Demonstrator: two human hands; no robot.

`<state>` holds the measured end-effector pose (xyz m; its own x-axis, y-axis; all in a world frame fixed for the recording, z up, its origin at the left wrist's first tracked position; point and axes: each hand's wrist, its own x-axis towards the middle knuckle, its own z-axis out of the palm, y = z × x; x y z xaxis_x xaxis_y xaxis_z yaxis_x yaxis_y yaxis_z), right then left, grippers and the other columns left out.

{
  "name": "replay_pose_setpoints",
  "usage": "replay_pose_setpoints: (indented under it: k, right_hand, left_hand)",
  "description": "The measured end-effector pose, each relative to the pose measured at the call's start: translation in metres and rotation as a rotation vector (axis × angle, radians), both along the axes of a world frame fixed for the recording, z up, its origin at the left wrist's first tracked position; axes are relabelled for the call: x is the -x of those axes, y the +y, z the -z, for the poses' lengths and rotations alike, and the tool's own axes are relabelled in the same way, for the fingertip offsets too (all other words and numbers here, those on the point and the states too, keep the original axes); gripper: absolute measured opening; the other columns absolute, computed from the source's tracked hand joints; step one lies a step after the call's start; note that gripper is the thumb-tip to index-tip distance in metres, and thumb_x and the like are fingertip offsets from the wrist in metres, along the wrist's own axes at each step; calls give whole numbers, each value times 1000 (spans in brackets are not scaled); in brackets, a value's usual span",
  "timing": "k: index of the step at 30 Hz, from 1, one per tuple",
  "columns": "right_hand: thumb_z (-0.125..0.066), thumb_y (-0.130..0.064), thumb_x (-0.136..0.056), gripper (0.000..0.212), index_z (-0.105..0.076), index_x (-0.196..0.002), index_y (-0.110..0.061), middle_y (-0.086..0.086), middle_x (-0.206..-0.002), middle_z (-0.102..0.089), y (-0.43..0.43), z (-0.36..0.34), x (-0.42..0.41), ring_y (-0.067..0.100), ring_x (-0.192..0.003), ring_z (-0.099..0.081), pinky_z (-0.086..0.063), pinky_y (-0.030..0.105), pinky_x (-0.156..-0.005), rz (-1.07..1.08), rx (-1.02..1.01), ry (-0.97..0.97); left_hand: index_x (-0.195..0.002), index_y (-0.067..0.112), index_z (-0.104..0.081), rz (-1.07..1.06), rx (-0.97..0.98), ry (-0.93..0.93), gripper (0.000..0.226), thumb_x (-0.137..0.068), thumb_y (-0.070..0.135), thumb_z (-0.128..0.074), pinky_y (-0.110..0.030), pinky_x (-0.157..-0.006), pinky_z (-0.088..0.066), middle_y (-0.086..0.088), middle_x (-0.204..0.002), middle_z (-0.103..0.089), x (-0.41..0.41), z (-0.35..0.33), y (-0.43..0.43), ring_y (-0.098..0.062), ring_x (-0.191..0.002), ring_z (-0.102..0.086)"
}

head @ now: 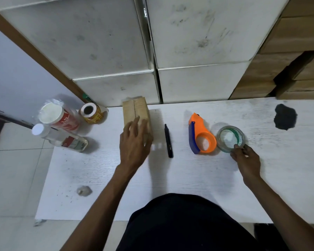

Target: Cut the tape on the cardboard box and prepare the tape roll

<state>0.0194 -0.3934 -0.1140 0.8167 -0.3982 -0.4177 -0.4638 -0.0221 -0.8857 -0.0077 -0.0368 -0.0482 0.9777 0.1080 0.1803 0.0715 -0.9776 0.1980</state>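
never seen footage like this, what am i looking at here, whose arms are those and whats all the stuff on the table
There is no machine here. One camera, worn on a person's head, looks forward and down, so the two bare arms are the wearer's own.

On the white table the left hand lies flat on a small cardboard box. The right hand pinches the near rim of a clear tape roll with its fingers; the roll still rests on the table.

Between the hands lie a black cutter or pen, I cannot tell which, and an orange and blue tape dispenser. At the left are bottles and a yellow roll.
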Motion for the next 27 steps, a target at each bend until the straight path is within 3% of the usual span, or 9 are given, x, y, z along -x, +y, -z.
replay_pose_setpoints:
  k: [3,7,9,11,15,19,22,27]
  right_hand:
    - [-67,-24,-92,25,-68,-110,-8,4,-89,-67,-2,5,-1,14,-78,-67,-58,12,-73,3,-5,-2]
    - [-67,-24,-92,24,-67,-111,-9,13,-97,-69,-3,3,0,22,-85,-67,-55,11,-72,-13,0,-4]
    - [-66,-24,-93,23,-68,-110,-8,14,-97,-69,-3,1,1,24,-87,-67,-55,9,-70,-11,9,-11]
    - [-66,-26,-92,10,-70,-98,-18,12,-94,-71,-2,0,1,23,-86,-69,-55,12,-73,-17,18,2]
    - [-67,-30,-91,9,-67,-82,-30,4,-87,-72,-1,-1,1,23,-87,-71,-58,29,-88,-13,39,10]
    - [-68,-29,-91,6,-70,-89,-24,9,-90,-71,0,-5,1,21,-84,-70,-55,12,-74,14,17,16]
    - [-67,-27,-92,21,-69,-104,-11,12,-95,-71,0,-3,1,14,-77,-69,-55,14,-75,13,18,20]
    - [-68,-27,-91,10,-68,-96,-18,18,-102,-73,1,-4,1,14,-77,-69,-57,19,-80,5,32,23]
  left_hand:
    - [-149,17,-41,56,-20,131,61,-93,33,-59,-58,-102,-50,-16,-156,-38,2,2,25,-46,-142,-34]
    - [-143,22,-46,78,32,155,57,-92,28,-69,-50,-65,-62,-10,-152,-43,16,-3,28,-40,-142,-36]
    - [-140,23,-48,103,24,146,58,-89,22,-74,-46,-54,-61,-8,-149,-47,26,-6,28,-38,-138,-40]
    - [-138,23,-51,132,-7,133,60,-85,17,-77,-43,-50,-60,-8,-146,-51,38,-5,29,-39,-135,-44]
    - [-137,23,-51,130,-31,146,64,-80,15,-81,-41,-45,-59,-9,-144,-52,57,-3,31,-39,-133,-46]
    - [-136,23,-47,107,-15,148,70,-77,11,-83,-41,-43,-58,-10,-144,-51,63,-4,32,-40,-133,-45]
    - [-136,23,-48,87,-10,152,70,-76,12,-83,-42,-44,-59,-10,-145,-51,62,-6,28,-41,-134,-45]
    - [-137,23,-50,41,8,125,63,-82,18,-80,-43,-47,-60,-9,-146,-50,63,-2,28,-40,-135,-45]
